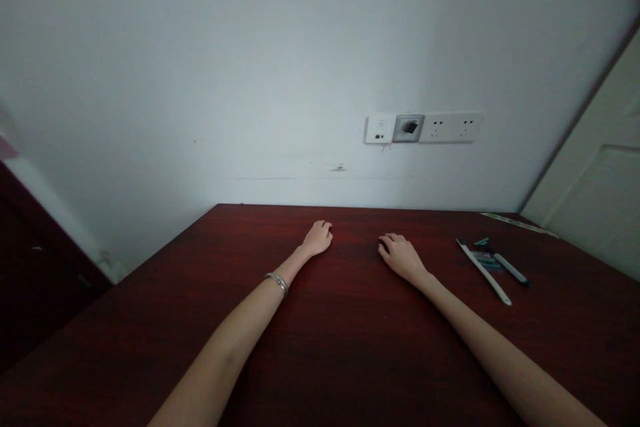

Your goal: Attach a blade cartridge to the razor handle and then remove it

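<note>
My left hand [319, 237] rests palm down on the dark red tabletop [330, 347], fingers loosely bent and a little apart, with nothing seen in it. A silver bracelet [278, 283] circles that wrist. To its right, my right hand [399, 255] also lies palm down, its thumb and fingers apart, holding nothing that I can see. Nearest to the right hand is a long, slim white stick [484, 271] with a dark far end and a hole at its near end. The two hands are apart from each other.
Right of the white stick lie a small clear packet with teal pieces [487, 261], a white pen-like thing with a dark end [511, 269] and a small teal piece [481, 241]. A patterned strip [520, 223] lies along the back right edge. Behind are a wall and sockets [451, 128].
</note>
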`<action>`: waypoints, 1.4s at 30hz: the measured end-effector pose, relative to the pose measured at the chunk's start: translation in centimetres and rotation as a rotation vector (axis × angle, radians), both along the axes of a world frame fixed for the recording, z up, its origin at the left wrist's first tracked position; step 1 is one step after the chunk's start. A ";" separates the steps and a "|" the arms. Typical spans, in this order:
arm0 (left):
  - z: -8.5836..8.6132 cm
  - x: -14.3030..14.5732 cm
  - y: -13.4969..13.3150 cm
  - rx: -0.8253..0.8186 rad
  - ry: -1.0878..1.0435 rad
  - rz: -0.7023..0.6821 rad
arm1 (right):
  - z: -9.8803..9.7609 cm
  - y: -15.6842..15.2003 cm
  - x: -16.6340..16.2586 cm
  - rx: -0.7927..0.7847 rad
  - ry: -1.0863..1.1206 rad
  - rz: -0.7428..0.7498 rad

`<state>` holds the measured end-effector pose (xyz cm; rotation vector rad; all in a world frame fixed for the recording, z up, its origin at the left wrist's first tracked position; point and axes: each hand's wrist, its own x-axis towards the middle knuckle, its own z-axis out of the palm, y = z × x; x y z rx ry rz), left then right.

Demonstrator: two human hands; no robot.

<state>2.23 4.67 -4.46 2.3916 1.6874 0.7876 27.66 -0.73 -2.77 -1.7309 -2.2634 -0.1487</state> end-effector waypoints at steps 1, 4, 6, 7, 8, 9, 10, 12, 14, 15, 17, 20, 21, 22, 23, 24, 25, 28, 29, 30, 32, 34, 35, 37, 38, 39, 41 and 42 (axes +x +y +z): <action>0.0 0.0 -0.1 0.005 0.017 -0.001 | -0.1 0.0 0.0 0.003 0.007 0.001; -0.2 0.1 -0.1 0.012 0.054 0.001 | -0.2 0.1 0.0 0.004 0.028 0.008; -0.3 0.1 -0.1 0.013 0.071 0.002 | -0.3 0.2 0.0 0.003 0.042 0.010; -0.4 0.1 0.0 0.014 0.080 0.002 | -0.4 0.2 0.0 0.003 0.048 0.009; -0.4 0.1 0.0 0.014 0.089 0.002 | -0.4 0.3 0.0 0.007 0.055 0.008; -0.4 0.1 0.0 0.015 0.098 0.002 | -0.5 0.4 0.0 0.013 0.061 0.011; -0.4 0.1 0.1 0.015 0.108 0.001 | -0.6 0.4 0.0 0.022 0.067 0.014; -0.3 0.0 0.2 0.015 0.127 -0.003 | -0.8 0.5 0.0 0.038 0.074 0.021; -0.3 0.0 0.2 0.015 0.145 -0.006 | -0.9 0.7 0.1 0.049 0.079 0.023; -0.3 0.0 0.2 0.014 0.154 -0.005 | -1.0 0.7 0.1 0.052 0.082 0.023; -0.2 0.0 0.2 0.012 0.170 0.001 | -1.1 0.8 0.1 0.057 0.087 0.026; -0.1 0.0 0.1 0.009 0.189 0.008 | -1.2 0.9 0.2 0.062 0.094 0.037; -0.1 0.0 0.1 0.008 0.195 0.010 | -1.2 0.9 0.2 0.063 0.097 0.040; 0.0 0.0 0.1 0.007 0.200 0.011 | -1.1 0.9 0.2 0.064 0.102 0.041; 0.0 0.0 0.1 0.007 0.204 0.011 | -1.1 0.9 0.2 0.065 0.108 0.042; 0.0 0.0 0.1 0.006 0.208 0.012 | -1.1 0.9 0.2 0.066 0.113 0.042; 0.0 0.0 0.1 0.005 0.211 0.013 | -1.1 0.9 0.2 0.068 0.117 0.042; 0.0 0.1 0.0 0.001 0.214 0.017 | -1.1 0.8 0.2 0.071 0.118 0.041; 0.0 0.2 0.0 0.000 0.214 0.018 | -1.1 0.8 0.3 0.070 0.117 0.042; 0.0 0.3 0.0 -0.001 0.213 0.019 | -1.1 0.8 0.4 0.070 0.115 0.045; 0.0 0.4 -0.1 -0.003 0.211 0.018 | -0.8 0.8 0.9 0.075 0.110 0.054; 0.1 0.6 -0.2 -0.003 0.210 0.016 | 0.0 1.0 1.8 0.118 0.126 0.057; 0.1 0.6 -0.2 -0.003 0.209 0.016 | 0.5 1.0 2.4 0.148 0.146 0.052; 0.2 0.7 -0.2 -0.003 0.209 0.016 | 1.9 1.1 4.2 0.190 0.195 0.020; 0.2 0.8 -0.2 -0.003 0.210 0.017 | 2.6 1.1 5.4 0.180 0.213 -0.004; 0.2 0.8 -0.2 -0.003 0.210 0.019 | 3.3 1.0 6.6 0.152 0.219 -0.042; 0.2 0.9 -0.2 -0.002 0.212 0.022 | 4.5 0.5 9.5 0.096 0.201 -0.132; 0.3 0.9 -0.3 0.000 0.212 0.023 | 4.9 0.2 10.9 0.082 0.193 -0.185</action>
